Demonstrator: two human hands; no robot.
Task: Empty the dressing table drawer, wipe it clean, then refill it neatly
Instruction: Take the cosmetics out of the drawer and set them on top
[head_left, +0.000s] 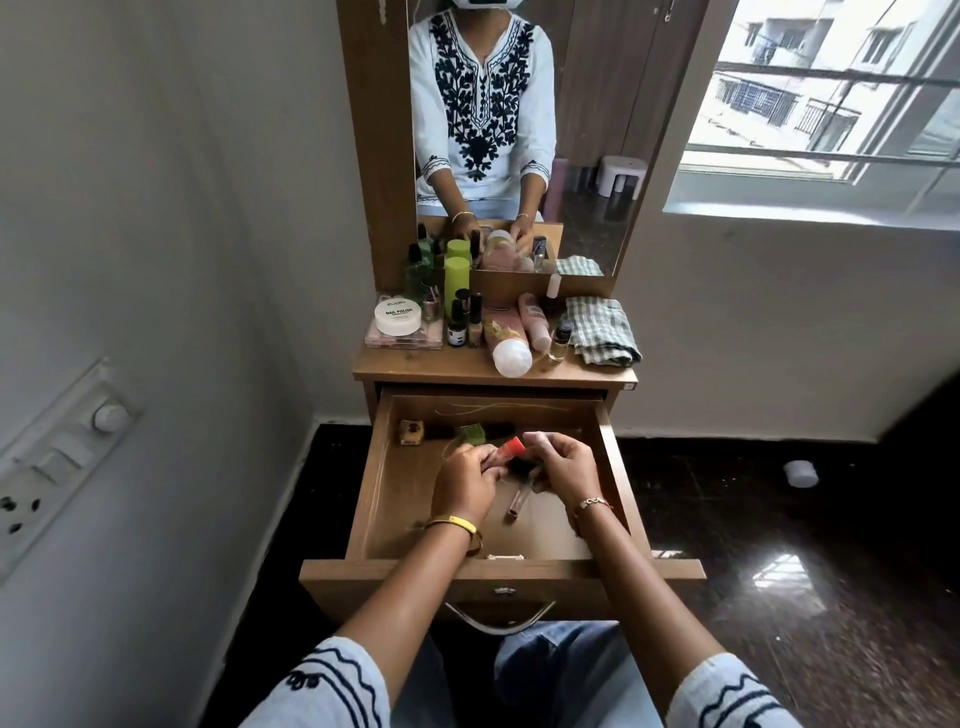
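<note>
Both hands are down inside the open wooden drawer (385, 483), close together over its middle. The left hand (465, 480) has its fingers curled around small items, among them a red-orange tube (511, 447) whose tip sticks up between the two hands; the right hand (563, 467) is also curled, fingers closed on something dark that cannot be made out clearly. Just below the hands, a slim clear lip-gloss tube with a rosy tint (518, 500) lies on the drawer floor. Further back in the drawer sit a small square wooden-coloured box (412, 432) at the left and a green object (471, 432) beside it, partly blurred. Above the drawer, the brown surface (415, 370) of the dressing table carries a round white nail-polish jar (398, 317) on a pink flat case (405, 338), tall lime-green bottles (456, 280), small dark bottles (457, 325), a pink bottle lying on its side with a white cap (508, 343), and a folded green-checked cloth (602, 330) at the right edge. A mirror (587, 130) stands behind, reflecting the person's embroidered white top. A small white lid (800, 473) lies on the dark floor at the right.
</note>
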